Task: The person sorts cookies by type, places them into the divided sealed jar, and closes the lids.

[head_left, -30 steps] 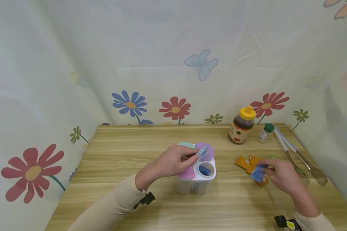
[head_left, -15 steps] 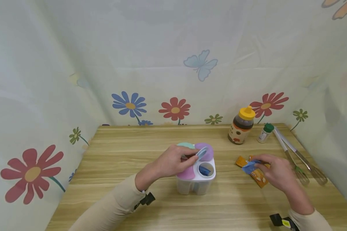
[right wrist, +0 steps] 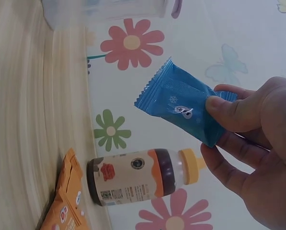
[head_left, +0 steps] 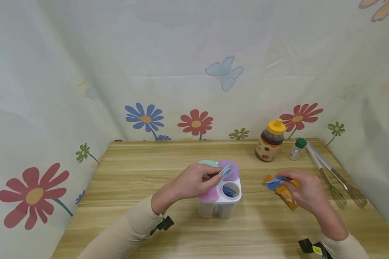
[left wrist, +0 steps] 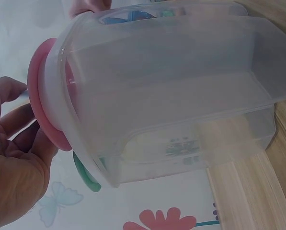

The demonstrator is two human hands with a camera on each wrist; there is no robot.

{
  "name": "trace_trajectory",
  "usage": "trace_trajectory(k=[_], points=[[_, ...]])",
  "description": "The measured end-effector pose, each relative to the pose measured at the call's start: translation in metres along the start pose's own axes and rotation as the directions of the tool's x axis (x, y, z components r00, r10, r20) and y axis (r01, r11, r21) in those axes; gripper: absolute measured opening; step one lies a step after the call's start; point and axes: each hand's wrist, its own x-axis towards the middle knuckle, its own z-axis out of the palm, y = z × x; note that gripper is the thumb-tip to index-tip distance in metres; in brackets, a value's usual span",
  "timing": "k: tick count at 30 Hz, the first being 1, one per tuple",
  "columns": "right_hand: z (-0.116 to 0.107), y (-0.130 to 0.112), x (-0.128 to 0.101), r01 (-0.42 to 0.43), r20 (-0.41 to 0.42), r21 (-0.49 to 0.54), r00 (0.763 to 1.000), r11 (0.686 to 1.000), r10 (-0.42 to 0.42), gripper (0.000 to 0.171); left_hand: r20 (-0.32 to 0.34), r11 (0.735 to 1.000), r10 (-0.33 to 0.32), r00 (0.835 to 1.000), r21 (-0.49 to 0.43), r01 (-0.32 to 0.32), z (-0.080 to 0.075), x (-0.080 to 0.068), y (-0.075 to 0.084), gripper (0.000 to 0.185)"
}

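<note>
A clear four-compartment container (head_left: 219,206) stands at the table's middle with teal (head_left: 207,162), purple (head_left: 231,169) and pink (head_left: 209,194) lids. My left hand (head_left: 218,175) pinches the raised blue flap lid (head_left: 226,170) of the open compartment, where a blue packet (head_left: 228,190) lies. My right hand (head_left: 283,182) pinches another blue packet (head_left: 273,183) above the table, to the right of the container. In the right wrist view this packet (right wrist: 181,108) sits between thumb and fingers (right wrist: 229,112). The left wrist view shows the container (left wrist: 181,96) close up with my fingers (left wrist: 18,129) by the pink lid (left wrist: 42,100).
Orange packets (head_left: 287,197) lie on the wooden table (head_left: 142,169) under my right hand. A honey bottle (head_left: 271,141), a small green-capped shaker (head_left: 296,149), tongs (head_left: 322,169) and a whisk (head_left: 348,187) stand at the back right. Flowered cloth walls close in three sides.
My right hand has lifted the blue packet off the orange packets and carried it left, nearer the container. My left hand still holds the blue lid up.
</note>
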Motion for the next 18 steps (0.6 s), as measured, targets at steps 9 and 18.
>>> trace_trajectory(k=[9, 18], points=[[0.0, -0.007, 0.005, 0.063, -0.066, 0.053, 0.996, 0.997, -0.06, 0.036, -0.006, 1.0, 0.007, 1.0, -0.008, -0.007, 0.001, 0.0, -0.001, 0.03], [-0.003, -0.013, 0.013, 0.111, -0.082, 0.115, 0.991, 0.987, -0.102, 0.036, -0.003, 1.0, 0.005, 1.0, -0.013, -0.005, -0.001, 0.0, 0.001, 0.03]])
